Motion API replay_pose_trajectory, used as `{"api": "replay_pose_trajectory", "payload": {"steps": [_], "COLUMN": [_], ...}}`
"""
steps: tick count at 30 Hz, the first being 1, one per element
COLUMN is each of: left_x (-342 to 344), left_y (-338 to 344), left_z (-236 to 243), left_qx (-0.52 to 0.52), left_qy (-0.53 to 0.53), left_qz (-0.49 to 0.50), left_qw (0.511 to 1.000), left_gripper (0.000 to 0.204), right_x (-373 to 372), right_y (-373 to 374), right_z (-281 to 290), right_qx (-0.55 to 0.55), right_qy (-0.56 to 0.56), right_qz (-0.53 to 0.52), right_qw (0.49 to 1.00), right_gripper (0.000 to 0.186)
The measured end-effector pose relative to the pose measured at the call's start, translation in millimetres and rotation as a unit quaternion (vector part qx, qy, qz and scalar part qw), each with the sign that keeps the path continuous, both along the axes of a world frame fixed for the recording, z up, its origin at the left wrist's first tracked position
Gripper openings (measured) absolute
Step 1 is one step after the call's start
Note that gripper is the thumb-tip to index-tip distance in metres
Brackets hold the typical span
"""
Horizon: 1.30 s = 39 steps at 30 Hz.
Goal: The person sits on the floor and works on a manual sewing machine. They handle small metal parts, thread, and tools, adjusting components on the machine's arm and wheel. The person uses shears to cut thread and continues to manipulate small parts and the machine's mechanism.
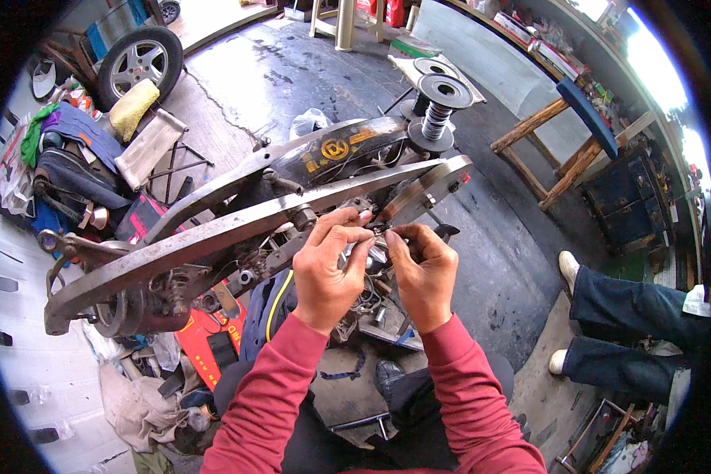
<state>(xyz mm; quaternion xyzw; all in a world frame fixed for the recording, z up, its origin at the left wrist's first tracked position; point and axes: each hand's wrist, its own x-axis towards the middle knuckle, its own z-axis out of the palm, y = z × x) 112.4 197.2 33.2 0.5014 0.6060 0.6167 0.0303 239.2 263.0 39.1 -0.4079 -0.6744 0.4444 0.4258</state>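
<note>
Close together in the middle of the view, my left hand (329, 272) and my right hand (424, 272) have thumbs and fingers pinched. Whatever small piece lies between their fingertips is too small and hidden to name. Just beyond and left of them runs a long bare steel bar (213, 240) of a metal machine. Behind it lies the machine's dark housing (324, 155) with yellow markings. A flat rounded metal arm (426, 189) slopes up beyond my right hand. Below my hands are several small metal parts, partly covered by them.
Flanged metal spools (436, 118) stand at the machine's far end. A wooden stool (553, 142) with a blue seat is at the right, near a person's legs (632, 316). Cloths and bags (63, 166) pile up at the left by a car wheel (141, 68).
</note>
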Motion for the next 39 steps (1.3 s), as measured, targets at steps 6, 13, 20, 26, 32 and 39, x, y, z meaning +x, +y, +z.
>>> {"api": "replay_pose_trajectory", "payload": {"steps": [6,13,20,26,32,39], "left_x": [-0.2,-2.2,-3.2,-9.4,-10.2,-22.5], "left_y": [0.8,1.2,-3.6,-3.5,-5.7,-10.2], "left_z": [1.2,0.5,2.8,6.3,10.0,10.6], "left_qx": [0.020,0.061,0.034,0.012,-0.013,-0.060], "left_qy": [0.044,0.086,0.066,0.055,0.061,0.128], "left_qz": [0.004,0.003,0.003,-0.019,-0.024,-0.062], "left_qw": [0.999,0.994,0.997,0.998,0.998,0.988], "left_gripper": [0.020,0.023,0.023,0.024,0.024,0.035], "right_x": [2.2,-0.6,-6.8,-10.7,-2.9,-6.8], "right_y": [-1.6,-8.0,-16.1,-15.3,-1.9,-21.6], "right_z": [-2.6,-7.8,-7.6,0.2,-3.5,-5.1], "right_qx": [0.127,0.197,0.168,0.132,0.068,0.159], "right_qy": [-0.124,-0.111,-0.077,-0.027,-0.012,-0.072], "right_qz": [-0.014,-0.015,0.004,0.016,-0.054,0.049], "right_qw": [0.984,0.974,0.983,0.991,0.996,0.983], "right_gripper": [0.010,0.007,0.008,0.006,0.008,0.007]}}
